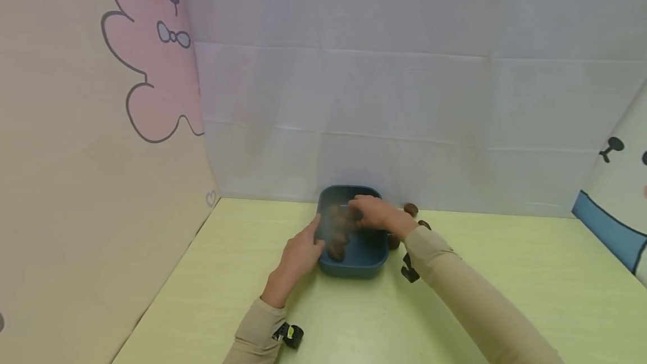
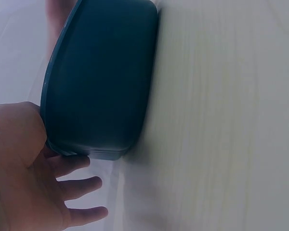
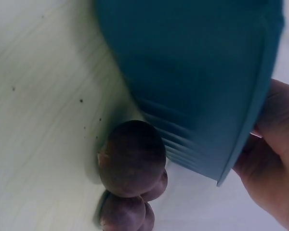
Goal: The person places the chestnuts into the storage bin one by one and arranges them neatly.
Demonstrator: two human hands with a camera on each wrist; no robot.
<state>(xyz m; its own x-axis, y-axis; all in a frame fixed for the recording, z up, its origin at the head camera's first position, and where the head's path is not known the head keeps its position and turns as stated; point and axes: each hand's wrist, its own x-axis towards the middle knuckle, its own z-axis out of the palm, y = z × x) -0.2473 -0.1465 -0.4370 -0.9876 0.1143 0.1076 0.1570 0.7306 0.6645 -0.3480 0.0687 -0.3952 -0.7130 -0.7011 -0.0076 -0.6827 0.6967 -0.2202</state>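
Observation:
A dark blue plastic tub point(image 1: 356, 267) with rounded corners stands near the back wall. Brown, glossy, chestnut-like nuts point(image 1: 336, 250) are in its left part; some beside the right hand are blurred by motion. My left hand point(image 1: 301, 251) grips the tub's left side, thumb at the rim and index finger against the outer wall, other fingers spread. Over the right rim reaches my right hand point(image 1: 373, 212), fingers bent down among the blurred nuts. The right wrist view shows that hand point(image 3: 274, 159) behind the rim, its fingertips hidden, so whether it holds a nut is unclear.
Several more nuts point(image 3: 132, 159) lie on the pale table point(image 1: 505, 274) beside the tub's right wall, one point(image 1: 411, 209) close to the white back wall point(image 1: 394, 94). A side wall with a pink cartoon bear point(image 1: 151, 72) borders the table on the left.

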